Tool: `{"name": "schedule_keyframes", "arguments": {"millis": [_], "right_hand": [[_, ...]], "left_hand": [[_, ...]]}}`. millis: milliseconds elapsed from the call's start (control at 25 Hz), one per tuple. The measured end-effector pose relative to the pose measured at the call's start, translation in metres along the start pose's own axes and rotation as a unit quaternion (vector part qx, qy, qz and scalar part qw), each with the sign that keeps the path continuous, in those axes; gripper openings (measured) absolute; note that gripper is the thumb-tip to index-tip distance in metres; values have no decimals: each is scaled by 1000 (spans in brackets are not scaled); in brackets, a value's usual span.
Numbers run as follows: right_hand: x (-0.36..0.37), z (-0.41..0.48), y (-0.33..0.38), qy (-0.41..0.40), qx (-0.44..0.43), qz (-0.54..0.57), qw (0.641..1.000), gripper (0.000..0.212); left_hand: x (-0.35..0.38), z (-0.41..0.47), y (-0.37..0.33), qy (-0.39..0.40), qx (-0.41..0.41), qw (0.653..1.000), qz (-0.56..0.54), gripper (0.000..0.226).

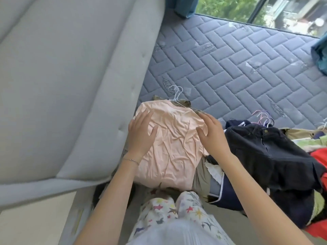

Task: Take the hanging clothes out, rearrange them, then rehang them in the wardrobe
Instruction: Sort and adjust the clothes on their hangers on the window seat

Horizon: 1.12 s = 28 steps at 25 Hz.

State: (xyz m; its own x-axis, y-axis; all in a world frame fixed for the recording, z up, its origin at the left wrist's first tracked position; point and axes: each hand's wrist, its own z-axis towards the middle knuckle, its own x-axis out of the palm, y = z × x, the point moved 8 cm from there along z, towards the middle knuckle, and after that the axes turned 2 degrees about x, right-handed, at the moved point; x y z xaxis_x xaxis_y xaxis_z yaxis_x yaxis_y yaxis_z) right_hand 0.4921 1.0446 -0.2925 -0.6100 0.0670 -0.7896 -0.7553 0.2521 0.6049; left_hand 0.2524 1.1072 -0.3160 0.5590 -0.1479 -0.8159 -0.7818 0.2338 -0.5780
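- On the bed's mattress (238, 68), a peach shirt (173, 138) lies on a white hanger (177, 93).
- Left hand (140, 134) and right hand (213, 135) press it, fingers straight and spread.
- Dark clothes (276, 152) lie just beside.

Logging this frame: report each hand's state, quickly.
Left hand: open, fingers flat on the peach shirt.
Right hand: open, resting on the shirt's right edge.

Quilted mattress (230, 68) lies flat, running up to the window (247, 9); pale mattress (70, 68) tilts up along its left side; teal curtain (185, 6) at the window's corner; green trees outside.
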Motion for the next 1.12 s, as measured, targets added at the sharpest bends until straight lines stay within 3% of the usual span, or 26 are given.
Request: {"name": "schedule_keyframes", "arguments": {"millis": [200, 440, 680, 960, 1120], "right_hand": [[54, 51, -40, -21, 48, 11, 999, 50], [164, 126, -134, -14, 81, -1, 997, 50], [263, 218, -244, -14, 103, 8, 995, 55], [295, 258, -296, -57, 134, -73, 987, 48], [281, 243, -288, -98, 113, 7, 989, 26]], "left_hand": [[65, 71, 41, 22, 10, 999, -21, 55], [210, 150, 127, 55, 8, 998, -33, 53], [332, 238, 188, 77, 54, 994, 63, 49], [364, 286, 209, -17, 78, 992, 101, 35], [350, 280, 212, -8, 73, 995, 61, 20]]}}
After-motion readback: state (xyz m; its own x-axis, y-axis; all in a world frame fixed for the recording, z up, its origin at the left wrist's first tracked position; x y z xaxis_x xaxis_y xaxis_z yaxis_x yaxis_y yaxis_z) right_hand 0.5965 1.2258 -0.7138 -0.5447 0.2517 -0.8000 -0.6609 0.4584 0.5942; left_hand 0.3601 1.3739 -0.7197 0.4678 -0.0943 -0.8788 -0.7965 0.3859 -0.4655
